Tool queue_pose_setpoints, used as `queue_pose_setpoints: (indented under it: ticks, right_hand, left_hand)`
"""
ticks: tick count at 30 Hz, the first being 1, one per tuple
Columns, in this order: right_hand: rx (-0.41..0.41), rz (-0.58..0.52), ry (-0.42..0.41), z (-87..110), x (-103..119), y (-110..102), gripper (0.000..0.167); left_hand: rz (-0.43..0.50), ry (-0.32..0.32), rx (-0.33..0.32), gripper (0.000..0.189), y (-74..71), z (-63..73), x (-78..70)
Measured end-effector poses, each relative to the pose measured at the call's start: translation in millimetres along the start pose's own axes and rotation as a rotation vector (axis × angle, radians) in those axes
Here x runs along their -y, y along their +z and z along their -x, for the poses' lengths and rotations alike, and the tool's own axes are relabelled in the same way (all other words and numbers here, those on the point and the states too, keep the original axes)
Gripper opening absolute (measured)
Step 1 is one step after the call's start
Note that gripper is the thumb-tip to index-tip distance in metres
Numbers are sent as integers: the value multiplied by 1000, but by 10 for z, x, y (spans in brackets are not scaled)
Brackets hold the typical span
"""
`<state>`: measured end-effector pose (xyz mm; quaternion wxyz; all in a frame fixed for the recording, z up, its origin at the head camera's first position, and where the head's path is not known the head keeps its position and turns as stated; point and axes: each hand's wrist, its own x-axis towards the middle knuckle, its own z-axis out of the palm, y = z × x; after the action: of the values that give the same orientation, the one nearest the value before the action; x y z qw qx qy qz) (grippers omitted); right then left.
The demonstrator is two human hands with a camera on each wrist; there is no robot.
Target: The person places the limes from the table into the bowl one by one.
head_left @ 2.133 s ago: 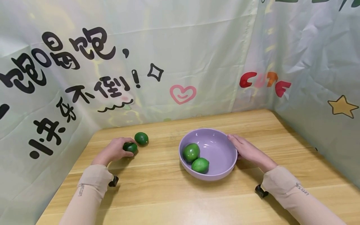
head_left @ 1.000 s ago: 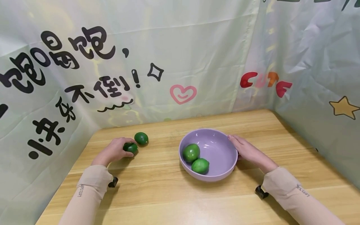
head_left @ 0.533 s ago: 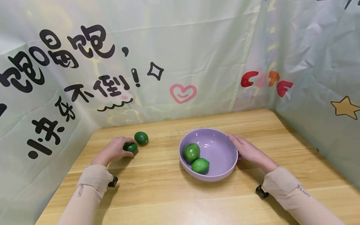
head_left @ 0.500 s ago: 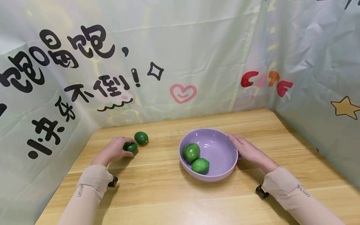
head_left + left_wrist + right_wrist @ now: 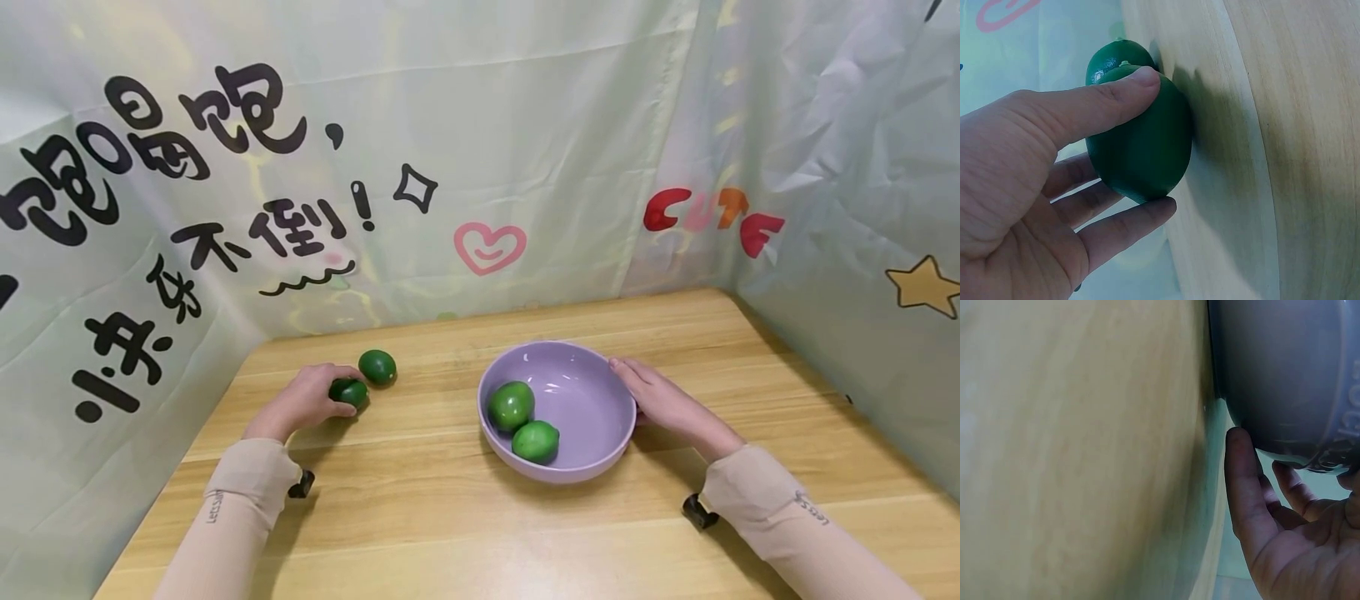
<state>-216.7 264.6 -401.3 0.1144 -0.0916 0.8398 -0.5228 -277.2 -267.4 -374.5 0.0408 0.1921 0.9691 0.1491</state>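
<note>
My left hand (image 5: pixel 309 402) holds a dark green lime (image 5: pixel 351 393) at the left of the table. In the left wrist view the thumb lies across this lime (image 5: pixel 1147 144) and the fingers stand around its other side. Just behind it sits a second dark green lime (image 5: pixel 377 367). A purple bowl (image 5: pixel 592 408) stands right of the middle, with two brighter limes inside: one lime (image 5: pixel 512 406) against its left wall, another lime (image 5: pixel 536 442) nearer me. My right hand (image 5: pixel 669 407) rests against the bowl's right side, fingers mostly straight along the outer wall (image 5: pixel 1285 375).
The wooden table (image 5: pixel 420 517) reaches back to a pale printed cloth (image 5: pixel 525 108), which also hangs along the left and right sides. Bare wood lies between the left hand and the bowl. Each wrist carries a small black camera.
Both hands, the limes and the bowl stay in the same places. Only the head view has shifted very slightly.
</note>
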Motion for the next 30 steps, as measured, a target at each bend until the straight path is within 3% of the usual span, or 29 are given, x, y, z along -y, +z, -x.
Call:
queue_pose_setpoints:
  ticks: [30]
  right_hand:
    - [4, 21, -15, -17, -24, -15, 67]
  left_hand:
    - [-7, -3, 17, 45, -6, -14, 13]
